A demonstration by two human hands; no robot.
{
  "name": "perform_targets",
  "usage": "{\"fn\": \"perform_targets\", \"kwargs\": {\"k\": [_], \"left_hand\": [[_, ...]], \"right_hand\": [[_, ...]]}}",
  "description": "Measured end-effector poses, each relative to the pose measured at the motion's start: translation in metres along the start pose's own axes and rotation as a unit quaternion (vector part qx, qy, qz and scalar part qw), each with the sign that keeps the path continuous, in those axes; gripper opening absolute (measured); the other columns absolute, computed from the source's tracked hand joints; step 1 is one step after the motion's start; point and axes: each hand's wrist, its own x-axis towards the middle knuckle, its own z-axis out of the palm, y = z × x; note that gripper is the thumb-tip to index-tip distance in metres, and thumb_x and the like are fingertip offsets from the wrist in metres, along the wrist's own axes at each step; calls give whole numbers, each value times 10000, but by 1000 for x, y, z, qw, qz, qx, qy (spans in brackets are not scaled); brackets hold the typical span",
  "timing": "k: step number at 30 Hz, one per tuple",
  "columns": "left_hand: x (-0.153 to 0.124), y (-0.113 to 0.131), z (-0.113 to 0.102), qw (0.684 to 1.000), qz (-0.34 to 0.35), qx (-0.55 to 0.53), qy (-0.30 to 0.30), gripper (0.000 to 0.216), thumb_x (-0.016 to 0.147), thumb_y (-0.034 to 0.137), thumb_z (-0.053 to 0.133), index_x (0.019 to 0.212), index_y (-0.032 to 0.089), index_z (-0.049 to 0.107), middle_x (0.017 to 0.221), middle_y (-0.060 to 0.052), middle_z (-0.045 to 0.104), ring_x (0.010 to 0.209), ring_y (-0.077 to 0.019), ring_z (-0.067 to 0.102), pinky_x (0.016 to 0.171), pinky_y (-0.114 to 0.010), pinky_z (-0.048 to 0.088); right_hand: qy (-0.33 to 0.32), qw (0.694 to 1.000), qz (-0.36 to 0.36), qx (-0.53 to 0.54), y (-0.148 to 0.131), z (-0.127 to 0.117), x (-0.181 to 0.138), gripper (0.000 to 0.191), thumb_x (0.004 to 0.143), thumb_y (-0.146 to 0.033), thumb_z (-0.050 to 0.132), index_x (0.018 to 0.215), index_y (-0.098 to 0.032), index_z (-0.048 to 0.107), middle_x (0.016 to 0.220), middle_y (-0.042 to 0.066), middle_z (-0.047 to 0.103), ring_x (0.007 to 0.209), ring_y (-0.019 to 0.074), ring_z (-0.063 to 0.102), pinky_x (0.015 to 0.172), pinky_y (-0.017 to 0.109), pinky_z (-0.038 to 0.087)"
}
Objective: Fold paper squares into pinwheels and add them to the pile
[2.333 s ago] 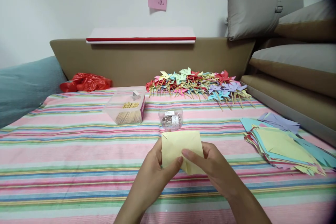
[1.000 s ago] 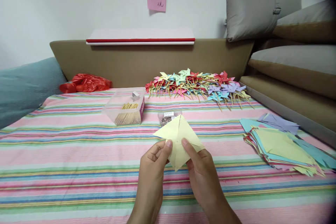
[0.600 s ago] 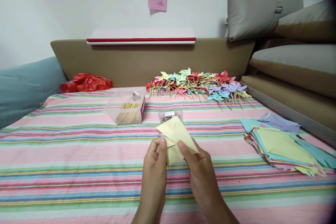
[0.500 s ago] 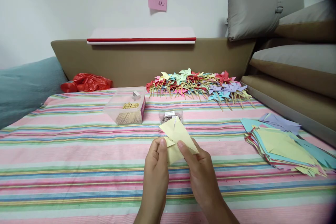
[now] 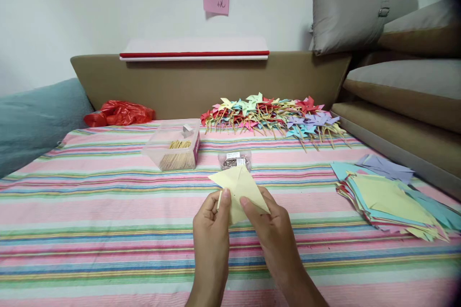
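A pale yellow sheet of paper [image 5: 240,183] with slit, pointed flaps is held up between both hands above the striped cloth. My left hand [image 5: 213,216] is closed on its left side, the thumb pressing near the middle. On the right side, my right hand [image 5: 268,218] pinches the same paper with its thumb on top; most of its fingers are hidden behind. Just beyond the paper lies a clear bag of small dark metallic pieces [image 5: 226,162], with a white label.
A clear plastic box [image 5: 153,151] of thin wooden sticks [image 5: 176,159] stands ahead on the left. Many finished paper pinwheels [image 5: 255,110] lie at the back. Cut coloured paper sheets [image 5: 387,199] are stacked at right, below piled cushions [image 5: 406,81]. A red plastic bag [image 5: 124,112] lies back left.
The paper's upper left flap has shifted left and lies flatter. My left thumb has moved slightly right, toward the paper's middle, and more of the clear bag shows.
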Motion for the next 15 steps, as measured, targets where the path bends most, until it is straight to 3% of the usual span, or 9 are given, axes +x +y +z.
{"fn": "perform_targets", "kwargs": {"k": [8,15], "left_hand": [[4,-5,-5,1000,-7,8,17,332,760,478,787,848,159,757,627,29,549,594,-104,399,537,-203,332],[8,4,-8,994,-34,-22,-104,332,856,450,706,1060,193,756,865,-43,686,738,-151,562,689,-243,454]], "right_hand": [[20,997,-39,-67,-4,-7,4,262,787,-384,761,1004,-239,773,1076,58,668,943,243,674,752,304,566],[18,998,36,41,-6,-8,2,352,804,-442,752,1077,-221,742,1125,81,724,1008,272,679,837,353,556]]}}
